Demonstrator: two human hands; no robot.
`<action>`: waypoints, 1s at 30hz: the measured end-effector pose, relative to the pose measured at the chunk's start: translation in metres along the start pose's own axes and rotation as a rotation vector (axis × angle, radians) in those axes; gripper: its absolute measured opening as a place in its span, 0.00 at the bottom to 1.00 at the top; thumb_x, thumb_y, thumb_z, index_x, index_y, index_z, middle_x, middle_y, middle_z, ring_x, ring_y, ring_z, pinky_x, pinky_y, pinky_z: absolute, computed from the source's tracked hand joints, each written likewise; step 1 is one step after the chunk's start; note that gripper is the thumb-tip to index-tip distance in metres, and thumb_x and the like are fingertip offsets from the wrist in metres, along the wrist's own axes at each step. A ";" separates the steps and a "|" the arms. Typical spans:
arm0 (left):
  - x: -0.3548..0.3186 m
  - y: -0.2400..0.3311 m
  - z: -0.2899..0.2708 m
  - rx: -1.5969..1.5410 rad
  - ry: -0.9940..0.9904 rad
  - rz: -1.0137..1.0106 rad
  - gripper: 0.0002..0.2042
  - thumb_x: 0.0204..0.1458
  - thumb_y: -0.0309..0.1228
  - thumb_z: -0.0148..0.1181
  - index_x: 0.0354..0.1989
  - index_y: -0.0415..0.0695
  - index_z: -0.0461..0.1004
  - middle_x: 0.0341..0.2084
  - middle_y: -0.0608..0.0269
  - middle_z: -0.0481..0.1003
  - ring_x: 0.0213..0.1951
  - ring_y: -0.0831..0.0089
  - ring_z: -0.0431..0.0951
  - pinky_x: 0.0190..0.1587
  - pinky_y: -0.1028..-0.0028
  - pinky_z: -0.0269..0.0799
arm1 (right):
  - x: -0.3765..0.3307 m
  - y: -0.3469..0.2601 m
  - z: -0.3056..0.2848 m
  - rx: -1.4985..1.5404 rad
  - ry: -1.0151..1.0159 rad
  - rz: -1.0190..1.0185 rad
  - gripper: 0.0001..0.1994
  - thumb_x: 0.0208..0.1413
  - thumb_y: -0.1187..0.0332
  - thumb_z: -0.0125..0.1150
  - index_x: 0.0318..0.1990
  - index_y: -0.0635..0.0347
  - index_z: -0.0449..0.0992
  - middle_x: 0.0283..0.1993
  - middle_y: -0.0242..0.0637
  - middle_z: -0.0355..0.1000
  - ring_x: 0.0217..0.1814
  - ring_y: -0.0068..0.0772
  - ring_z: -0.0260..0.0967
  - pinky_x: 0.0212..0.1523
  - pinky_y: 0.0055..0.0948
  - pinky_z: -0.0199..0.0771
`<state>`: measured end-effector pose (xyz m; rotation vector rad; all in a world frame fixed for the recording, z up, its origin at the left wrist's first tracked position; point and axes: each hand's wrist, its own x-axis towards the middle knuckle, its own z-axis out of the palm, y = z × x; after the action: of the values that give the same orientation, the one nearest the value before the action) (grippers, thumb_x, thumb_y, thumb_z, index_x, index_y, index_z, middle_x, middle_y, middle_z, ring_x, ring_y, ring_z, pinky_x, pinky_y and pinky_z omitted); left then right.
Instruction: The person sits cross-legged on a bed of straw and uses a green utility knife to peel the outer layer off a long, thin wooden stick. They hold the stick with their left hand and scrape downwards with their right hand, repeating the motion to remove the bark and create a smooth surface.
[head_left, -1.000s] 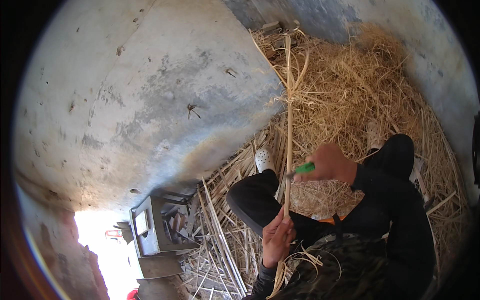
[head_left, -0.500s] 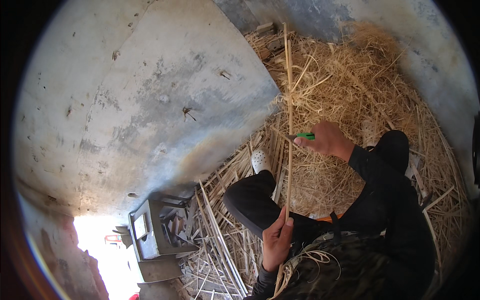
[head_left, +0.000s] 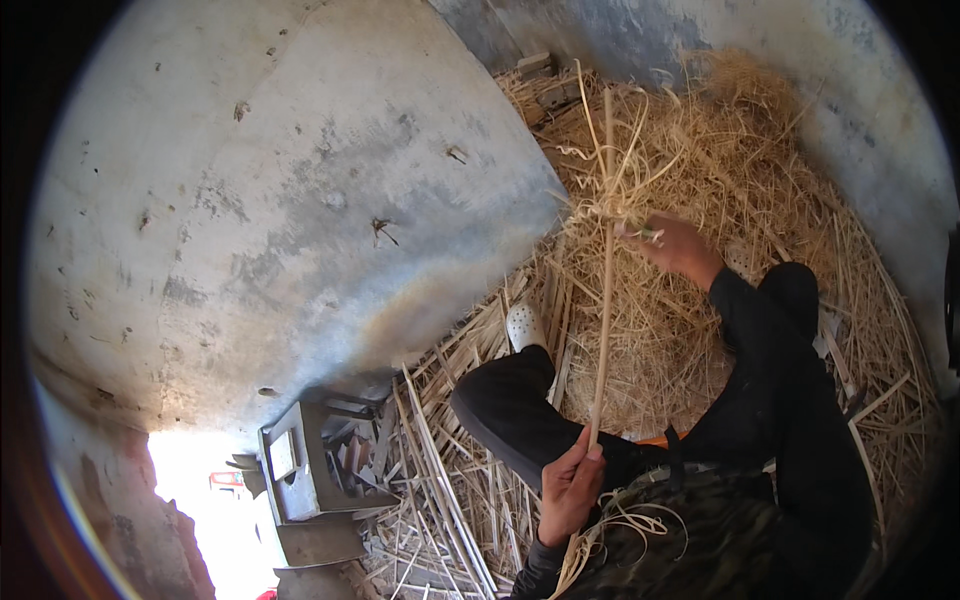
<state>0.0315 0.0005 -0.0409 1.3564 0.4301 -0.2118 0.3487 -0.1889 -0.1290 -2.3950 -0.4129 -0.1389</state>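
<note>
My left hand grips the lower end of a long pale reed stalk that rises upright in front of me. Farther out, my right hand is closed around a small green-handled tool pressed against the stalk near its upper part, where thin shavings curl away. My dark-trousered legs stretch over the straw, with a white clog on the left foot. Loose pale fibres lie in my lap.
A deep pile of straw fills the corner between grey plastered walls. Split reed strips lie scattered on the floor at my left. A grey metal box-like frame stands near a bright doorway at the lower left.
My right hand with the green tool has slid up the stalk, away from my body. My left hand has kept its grip at the stalk's lower end.
</note>
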 end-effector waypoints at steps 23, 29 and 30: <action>0.009 0.008 -0.009 -0.349 -0.105 0.008 0.20 0.64 0.26 0.43 0.64 0.37 0.59 0.22 0.70 0.60 0.15 0.86 0.54 0.21 0.85 0.54 | -0.023 -0.052 -0.005 -0.048 -0.129 -0.121 0.40 0.44 0.23 0.46 0.08 0.55 0.67 0.05 0.28 0.50 0.07 0.27 0.53 0.11 0.35 0.51; 0.007 0.013 -0.007 -0.276 -0.022 0.025 0.19 0.63 0.26 0.44 0.62 0.36 0.62 0.20 0.71 0.59 0.14 0.86 0.56 0.19 0.84 0.55 | -0.086 -0.082 0.007 0.113 -0.210 -0.410 0.41 0.42 0.21 0.44 0.07 0.54 0.65 0.06 0.26 0.48 0.08 0.24 0.51 0.11 0.32 0.48; 0.005 0.013 -0.008 -0.261 -0.009 0.022 0.19 0.62 0.26 0.44 0.62 0.36 0.62 0.20 0.71 0.60 0.15 0.86 0.56 0.19 0.84 0.55 | -0.080 -0.080 0.006 0.091 -0.216 -0.317 0.41 0.43 0.21 0.44 0.07 0.54 0.64 0.06 0.26 0.48 0.08 0.24 0.51 0.10 0.32 0.49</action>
<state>0.0397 0.0111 -0.0324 1.1034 0.4202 -0.1379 0.2462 -0.1483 -0.1007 -2.2473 -0.8806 -0.0015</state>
